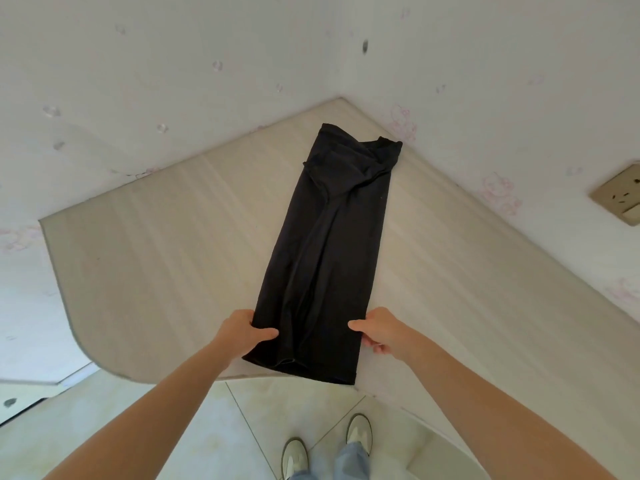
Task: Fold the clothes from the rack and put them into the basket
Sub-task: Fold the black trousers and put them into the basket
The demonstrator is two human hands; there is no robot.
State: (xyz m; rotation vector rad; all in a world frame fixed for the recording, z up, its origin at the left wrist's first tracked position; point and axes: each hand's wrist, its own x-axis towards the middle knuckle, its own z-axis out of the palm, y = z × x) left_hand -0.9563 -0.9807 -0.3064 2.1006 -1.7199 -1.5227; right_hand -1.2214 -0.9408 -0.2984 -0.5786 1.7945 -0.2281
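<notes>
A black garment (pixel 332 251) lies folded into a long narrow strip on a pale wood-grain table (pixel 156 258), running from the far corner to the near edge, where its hem hangs slightly over. My left hand (pixel 242 332) pinches the strip's left edge near the hem, thumb on top. My right hand (pixel 375 332) pinches the right edge at the same height, thumb on top and fingers underneath. No rack or basket is in view.
The table sits in a corner between two white patterned walls. A wall socket (pixel 620 197) is mounted on the right wall. Below the near table edge are floor tiles and my two shoes (pixel 327 448).
</notes>
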